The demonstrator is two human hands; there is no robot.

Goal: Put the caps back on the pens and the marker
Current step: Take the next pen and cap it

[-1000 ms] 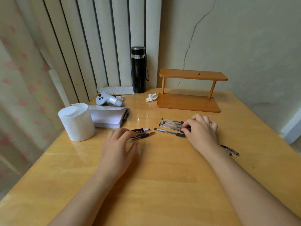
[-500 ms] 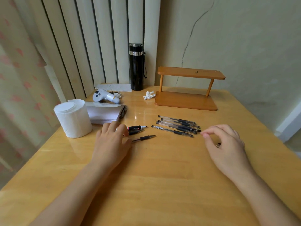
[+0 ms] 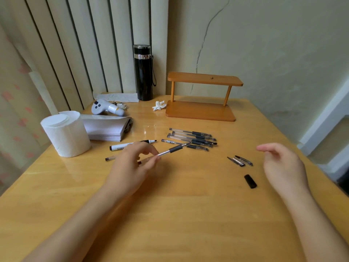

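My left hand (image 3: 132, 163) grips an uncapped clear pen (image 3: 173, 149) with a black grip, tip pointing up and right. Just behind that hand lies the white marker (image 3: 120, 146), uncapped, black tip to the right. A second pen end (image 3: 109, 158) pokes out left of the hand. Several clear pens (image 3: 194, 138) lie side by side at the table's middle. Two pen caps (image 3: 239, 161) and a black marker cap (image 3: 250, 181) rest on the table just left of my right hand (image 3: 283, 167), which hovers with fingers apart and holds nothing.
A toilet paper roll (image 3: 65, 133) and a paper stack (image 3: 107, 129) sit at the left. Behind them lie a white controller (image 3: 105, 108), a black flask (image 3: 143, 72), a crumpled tissue (image 3: 158, 105) and a wooden shelf (image 3: 203, 95). The table's right edge (image 3: 306, 157) is near my right hand.
My left hand picked a pen up off the table and now holds it raised. My right hand moved right and back, uncovering the caps.
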